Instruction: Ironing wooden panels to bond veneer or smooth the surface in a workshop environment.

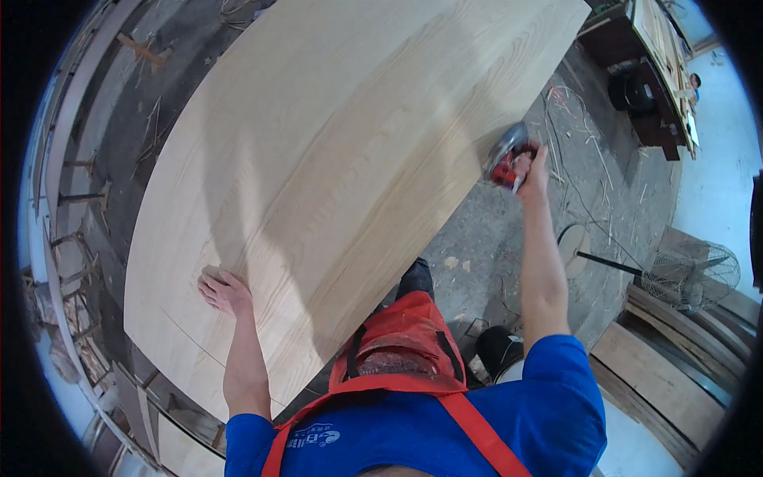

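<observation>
A large pale wooden panel [342, 167] with curved edges and visible grain lies in front of me. On its near left part my left hand [226, 294] rests flat, fingers spread, holding nothing. My right hand [531, 168] is wrapped round a red and grey handheld power tool [502, 165] at the panel's right edge. A rounded grey part of the tool faces the panel. Blur hides its exact kind and whether it touches the wood. A thin dark line crosses the panel's surface below my left hand.
A dark cable [584, 203] runs over the littered floor at the right. A wire-caged fan [690, 272] stands there beside stacked boards [660, 378]. Near my legs is a black bucket [498, 350]. Wooden frames [79, 262] line the left. Another person [695, 83] is far off right.
</observation>
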